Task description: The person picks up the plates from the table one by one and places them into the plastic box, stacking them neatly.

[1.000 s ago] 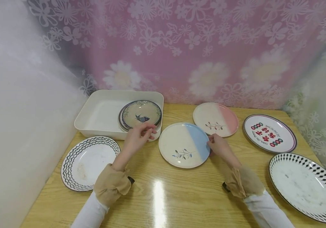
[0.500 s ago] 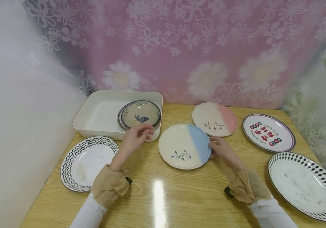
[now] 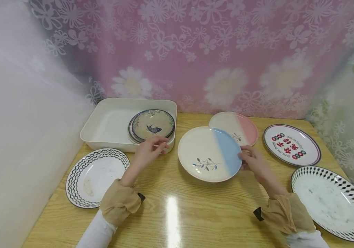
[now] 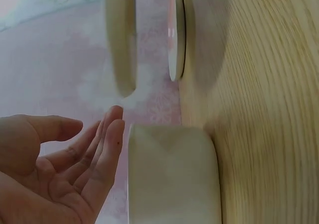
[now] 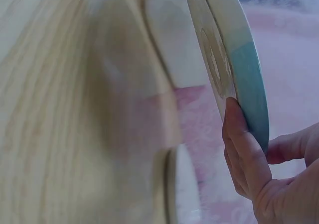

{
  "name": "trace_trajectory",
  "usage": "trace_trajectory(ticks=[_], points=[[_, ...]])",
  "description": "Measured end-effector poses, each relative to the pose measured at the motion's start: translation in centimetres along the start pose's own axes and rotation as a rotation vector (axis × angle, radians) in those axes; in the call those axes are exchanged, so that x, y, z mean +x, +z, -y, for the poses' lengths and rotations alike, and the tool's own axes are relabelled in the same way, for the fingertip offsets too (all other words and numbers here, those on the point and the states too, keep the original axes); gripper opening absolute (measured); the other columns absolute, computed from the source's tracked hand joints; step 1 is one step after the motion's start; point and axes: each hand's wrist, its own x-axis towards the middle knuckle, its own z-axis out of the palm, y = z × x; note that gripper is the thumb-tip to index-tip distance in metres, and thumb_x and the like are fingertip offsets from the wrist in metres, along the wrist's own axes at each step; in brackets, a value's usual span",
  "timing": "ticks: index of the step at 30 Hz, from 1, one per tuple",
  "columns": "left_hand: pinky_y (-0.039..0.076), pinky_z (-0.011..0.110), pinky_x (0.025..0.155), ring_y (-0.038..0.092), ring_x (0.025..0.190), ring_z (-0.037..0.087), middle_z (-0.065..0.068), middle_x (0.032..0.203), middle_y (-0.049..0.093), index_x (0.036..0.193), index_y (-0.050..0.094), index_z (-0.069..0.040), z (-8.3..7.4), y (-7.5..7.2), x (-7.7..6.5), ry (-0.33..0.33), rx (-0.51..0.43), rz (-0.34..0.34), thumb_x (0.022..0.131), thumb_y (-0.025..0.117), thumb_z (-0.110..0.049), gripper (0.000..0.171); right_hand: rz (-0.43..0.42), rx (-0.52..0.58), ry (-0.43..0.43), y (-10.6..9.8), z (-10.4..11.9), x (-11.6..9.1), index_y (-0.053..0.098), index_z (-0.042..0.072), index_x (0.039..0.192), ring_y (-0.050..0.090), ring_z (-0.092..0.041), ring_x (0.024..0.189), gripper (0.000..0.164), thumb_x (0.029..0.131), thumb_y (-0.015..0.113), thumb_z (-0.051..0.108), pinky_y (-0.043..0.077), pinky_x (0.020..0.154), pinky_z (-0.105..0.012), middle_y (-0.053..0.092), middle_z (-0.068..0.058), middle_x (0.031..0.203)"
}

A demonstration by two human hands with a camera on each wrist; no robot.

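Observation:
My right hand (image 3: 255,165) grips the right edge of a cream-and-blue plate (image 3: 206,150) with a leaf-sprig design. Raised off the table, the plate shows its underside in the right wrist view, where the fingers (image 5: 241,139) lie beneath it and the thumb is at its rim. My left hand (image 3: 149,151) holds nothing; its fingers are loosely bent beside the front right corner of a white bin (image 3: 102,142). Inside that bin, a fish-pattern plate (image 3: 146,124) lies on top of other plates. In the left wrist view the raised plate (image 4: 121,40) hangs edge-on beyond my left fingertips.
A cream-and-pink plate (image 3: 247,129) lies behind the raised one. To the right are a plate with red lettering (image 3: 277,148) and an oval diamond-rimmed platter (image 3: 325,203). A zigzag-rimmed plate (image 3: 97,175) lies at the left, close to my left forearm. A pink curtain (image 3: 183,51) hangs behind the table.
My right hand has lifted the cream-and-blue plate off the table and shifted it to the right, so it now overlaps the pink plate in view. The left hand has barely moved.

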Motion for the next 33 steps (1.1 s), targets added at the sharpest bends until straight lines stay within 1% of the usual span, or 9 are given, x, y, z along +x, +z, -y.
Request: trace_trajectory(ticks=[2, 4, 8, 10, 14, 19, 26, 30, 33], points=[[0.063, 0.045, 0.078, 0.074, 0.092, 0.033, 0.019, 0.11, 0.073, 0.128, 0.065, 0.001, -0.2, 0.4, 0.1, -0.017, -0.064, 0.052, 0.106, 0.054, -0.013, 0.028, -0.001, 0.009, -0.016, -0.2, 0.7, -0.5, 0.027, -0.02, 0.144, 0.065, -0.001, 0.077, 0.049, 0.106, 0.043, 0.006, 0.06, 0.066, -0.022, 0.067, -0.001, 0.096], [0.063, 0.047, 0.081, 0.073, 0.096, 0.036, 0.023, 0.114, 0.07, 0.134, 0.061, 0.002, -0.4, 0.8, 0.2, -0.044, -0.166, 0.103, 0.108, 0.05, -0.016, 0.033, -0.001, 0.011, -0.029, -0.2, 1.4, -1.0, 0.028, -0.02, 0.145, 0.066, -0.001, 0.079, 0.05, 0.106, 0.044, 0.006, 0.061, 0.067, -0.023, 0.067, 0.0, 0.097], [0.063, 0.043, 0.083, 0.072, 0.098, 0.033, 0.028, 0.117, 0.066, 0.143, 0.05, 0.006, -1.3, 1.3, 0.2, -0.085, -0.351, 0.184, 0.111, 0.042, -0.021, 0.043, -0.012, -0.001, -0.056, -0.2, 2.5, -1.8, 0.029, -0.019, 0.146, 0.066, -0.001, 0.081, 0.049, 0.107, 0.044, 0.007, 0.061, 0.068, -0.023, 0.069, 0.003, 0.099], [0.063, 0.04, 0.081, 0.072, 0.092, 0.027, 0.026, 0.113, 0.065, 0.144, 0.049, 0.008, -1.8, 1.4, 0.1, -0.104, -0.404, 0.21, 0.112, 0.038, -0.021, 0.044, -0.01, 0.006, -0.073, -0.1, 3.0, -2.2, 0.031, -0.018, 0.146, 0.066, -0.001, 0.081, 0.048, 0.107, 0.044, 0.006, 0.061, 0.068, -0.023, 0.07, 0.006, 0.097], [0.064, 0.039, 0.079, 0.071, 0.084, 0.017, 0.024, 0.108, 0.065, 0.147, 0.043, 0.008, -2.2, 1.5, -0.3, -0.12, -0.451, 0.244, 0.111, 0.04, -0.014, 0.043, 0.0, 0.048, -0.091, 0.5, 3.3, -2.6, 0.03, -0.019, 0.145, 0.067, -0.002, 0.082, 0.049, 0.107, 0.045, 0.007, 0.061, 0.068, -0.023, 0.069, 0.013, 0.094], [0.064, 0.035, 0.074, 0.071, 0.079, 0.015, 0.031, 0.112, 0.065, 0.149, 0.038, 0.011, -1.7, 1.6, -0.6, -0.119, -0.484, 0.224, 0.107, 0.043, -0.005, 0.045, -0.029, 0.094, -0.072, 1.4, 3.1, -2.7, 0.031, -0.017, 0.146, 0.068, -0.002, 0.08, 0.051, 0.107, 0.048, 0.01, 0.061, 0.066, -0.022, 0.069, 0.015, 0.094], [0.063, 0.026, 0.063, 0.071, 0.072, 0.011, 0.034, 0.112, 0.067, 0.145, 0.044, 0.012, -1.4, 1.3, -0.9, -0.129, -0.524, 0.118, 0.105, 0.048, -0.003, 0.043, -0.029, 0.088, -0.1, 2.0, 3.3, -2.7, 0.034, -0.012, 0.149, 0.068, -0.003, 0.083, 0.054, 0.107, 0.051, 0.017, 0.061, 0.07, -0.023, 0.07, 0.013, 0.103], [0.061, 0.023, 0.059, 0.07, 0.066, 0.01, 0.028, 0.104, 0.07, 0.143, 0.046, 0.014, -1.4, 1.0, -1.0, -0.13, -0.553, 0.077, 0.104, 0.049, -0.002, 0.042, -0.026, 0.102, -0.107, 2.3, 3.5, -2.5, 0.034, -0.011, 0.149, 0.069, -0.003, 0.083, 0.055, 0.107, 0.052, 0.019, 0.061, 0.071, -0.023, 0.07, 0.016, 0.098], [0.06, 0.021, 0.058, 0.069, 0.063, 0.01, 0.02, 0.096, 0.072, 0.142, 0.047, 0.014, -1.3, 0.7, -1.1, -0.129, -0.576, 0.055, 0.103, 0.05, -0.001, 0.042, -0.021, 0.104, -0.112, 2.4, 3.6, -2.4, 0.034, -0.01, 0.15, 0.07, -0.005, 0.083, 0.057, 0.107, 0.053, 0.022, 0.062, 0.073, -0.024, 0.071, 0.014, 0.099]])
